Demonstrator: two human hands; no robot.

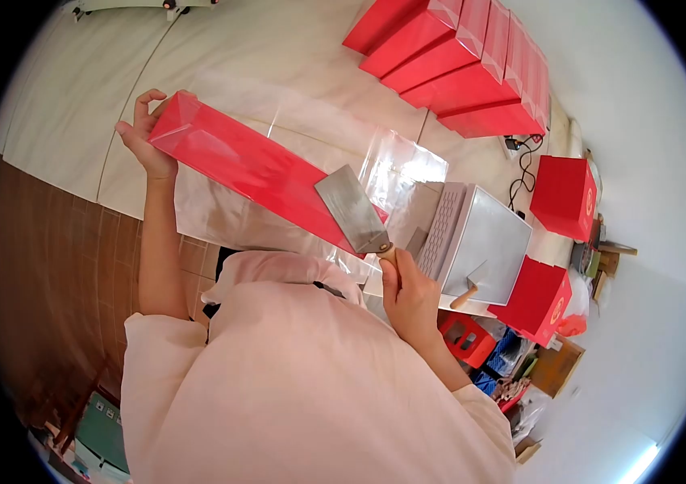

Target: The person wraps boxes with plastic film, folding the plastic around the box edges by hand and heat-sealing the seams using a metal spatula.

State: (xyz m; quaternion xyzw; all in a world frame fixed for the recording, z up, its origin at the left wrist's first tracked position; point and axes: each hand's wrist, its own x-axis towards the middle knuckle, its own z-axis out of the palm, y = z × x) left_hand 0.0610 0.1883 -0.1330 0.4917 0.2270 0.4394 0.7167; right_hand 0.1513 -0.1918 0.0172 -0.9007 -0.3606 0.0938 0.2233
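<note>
My left hand (152, 137) holds the far left end of a long red box (250, 161) wrapped in clear film, with its thumb apart and some fingers hidden behind the box. In my right hand (411, 297) is the wooden handle of a scraper (351, 208). Its wide metal blade lies over the box's near right part; whether it presses on the film I cannot tell. Clear plastic film (294, 117) spreads on the table beneath and behind the box.
Right of the box stands a white device with a flat metal plate (492, 242); a small wooden-handled trowel (465, 296) rests on it. Several wrapped red boxes (472, 68) stand at the back. Two red boxes (560, 198) (532, 300) and a black cord (523, 173) are farther right.
</note>
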